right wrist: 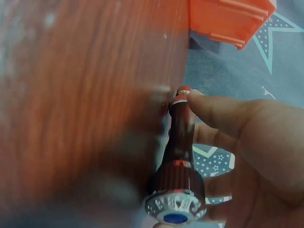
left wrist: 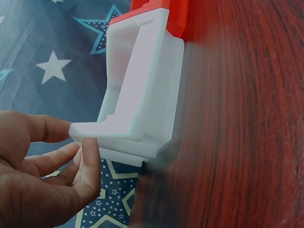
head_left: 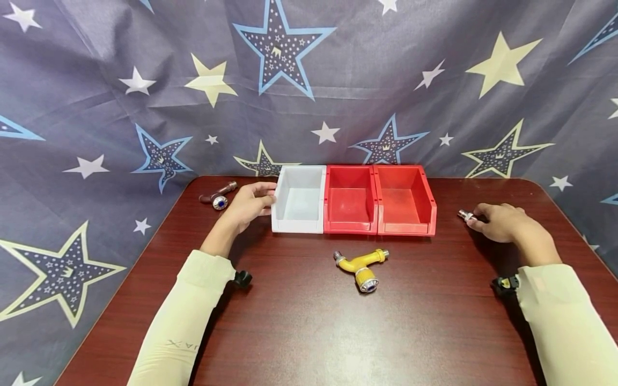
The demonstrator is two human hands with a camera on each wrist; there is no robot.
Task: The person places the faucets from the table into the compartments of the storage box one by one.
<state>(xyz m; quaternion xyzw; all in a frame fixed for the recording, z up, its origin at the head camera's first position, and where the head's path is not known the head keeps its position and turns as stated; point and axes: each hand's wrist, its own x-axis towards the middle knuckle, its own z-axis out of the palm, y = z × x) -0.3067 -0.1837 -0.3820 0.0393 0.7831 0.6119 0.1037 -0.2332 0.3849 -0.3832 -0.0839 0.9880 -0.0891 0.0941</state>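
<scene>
My left hand (head_left: 248, 205) is at the left side of a white plastic bin (head_left: 298, 228); its thumb and fingertips meet the side rim, with the fingers bent in the left wrist view. On the right side of the table my right hand (head_left: 504, 222) grips a dark brown tap (right wrist: 178, 147) with a threaded metal end. The right wrist view shows my thumb against its neck and its ridged knob with a blue centre. A yellow tap (head_left: 361, 262) lies in front of the bins. Another dark brown tap (head_left: 219, 195) lies at the back left.
Two red bins (head_left: 350, 228) (head_left: 407, 229) stand side by side against the white bin's right, forming a row near the back edge. All rest on a dark red-brown wooden table (head_left: 309, 327). A star-patterned cloth (head_left: 357, 80) hangs behind the table.
</scene>
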